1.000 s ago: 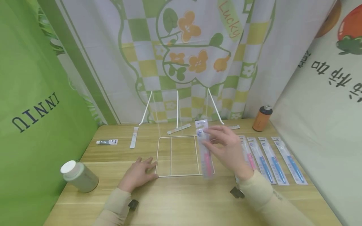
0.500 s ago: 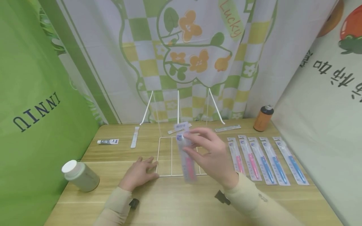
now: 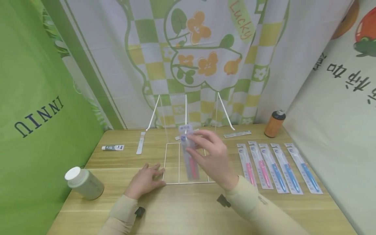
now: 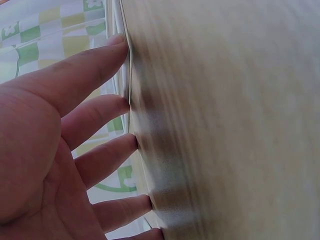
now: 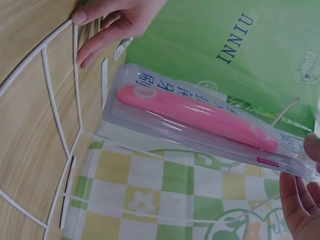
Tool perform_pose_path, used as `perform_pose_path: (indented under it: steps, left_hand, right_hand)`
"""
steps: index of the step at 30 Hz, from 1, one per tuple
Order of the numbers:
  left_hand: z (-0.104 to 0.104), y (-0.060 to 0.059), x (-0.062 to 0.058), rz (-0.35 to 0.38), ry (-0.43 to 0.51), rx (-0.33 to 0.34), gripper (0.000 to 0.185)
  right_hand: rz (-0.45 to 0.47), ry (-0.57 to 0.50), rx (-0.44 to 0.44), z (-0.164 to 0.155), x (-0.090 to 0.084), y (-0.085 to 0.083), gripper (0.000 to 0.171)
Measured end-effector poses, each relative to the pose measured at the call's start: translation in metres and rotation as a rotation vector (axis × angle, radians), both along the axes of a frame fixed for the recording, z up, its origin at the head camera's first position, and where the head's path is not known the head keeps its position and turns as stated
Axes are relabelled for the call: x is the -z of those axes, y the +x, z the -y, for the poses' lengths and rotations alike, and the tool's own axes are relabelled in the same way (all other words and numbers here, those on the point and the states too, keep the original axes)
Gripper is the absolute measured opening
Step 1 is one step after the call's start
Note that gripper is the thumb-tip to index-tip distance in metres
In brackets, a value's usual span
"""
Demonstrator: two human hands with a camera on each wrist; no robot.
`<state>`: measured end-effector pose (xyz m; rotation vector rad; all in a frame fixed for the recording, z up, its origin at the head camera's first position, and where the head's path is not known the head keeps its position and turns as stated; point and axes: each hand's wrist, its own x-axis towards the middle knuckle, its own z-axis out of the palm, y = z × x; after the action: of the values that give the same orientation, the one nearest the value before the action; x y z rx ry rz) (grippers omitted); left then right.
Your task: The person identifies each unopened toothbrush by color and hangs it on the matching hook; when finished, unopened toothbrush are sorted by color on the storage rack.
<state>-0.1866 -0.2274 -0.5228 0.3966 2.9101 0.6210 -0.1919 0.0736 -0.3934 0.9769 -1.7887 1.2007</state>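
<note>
Only wrist view shows toothbrush pack lettering (pink handle)

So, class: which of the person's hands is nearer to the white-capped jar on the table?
Left. The left hand rests on the table just right of the white-capped jar; the right hand holds a packaged toothbrush farther right.

Pink packaged toothbrush, clear blister pack, held above white wire rack

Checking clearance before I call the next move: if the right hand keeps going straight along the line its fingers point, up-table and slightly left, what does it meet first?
Probably the white wire rack standing at the table's back edge; the right hand holds the packaged pink toothbrush over the rack's flat base, pack leading. Depth is unclear.
</note>
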Motion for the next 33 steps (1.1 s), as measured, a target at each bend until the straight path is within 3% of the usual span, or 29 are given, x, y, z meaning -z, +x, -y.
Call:
perform_pose_path:
  steps: [9, 20, 33]
  left_hand:
    - [0.0, 0.0, 0.0, 0.011, 0.007, -0.004, 0.064]
    - [0.001, -0.002, 0.004, 0.012, 0.012, -0.001, 0.063]
    - [0.002, -0.002, 0.004, 0.013, 0.013, -0.004, 0.063]
  right_hand:
    - [0.056, 0.035, 0.07, 0.008, 0.004, -0.033, 0.045]
    - [0.134, 0.018, 0.132, 0.022, 0.001, -0.088, 0.044]
    - [0.317, 0.01, 0.138, 0.027, -0.005, -0.123, 0.046]
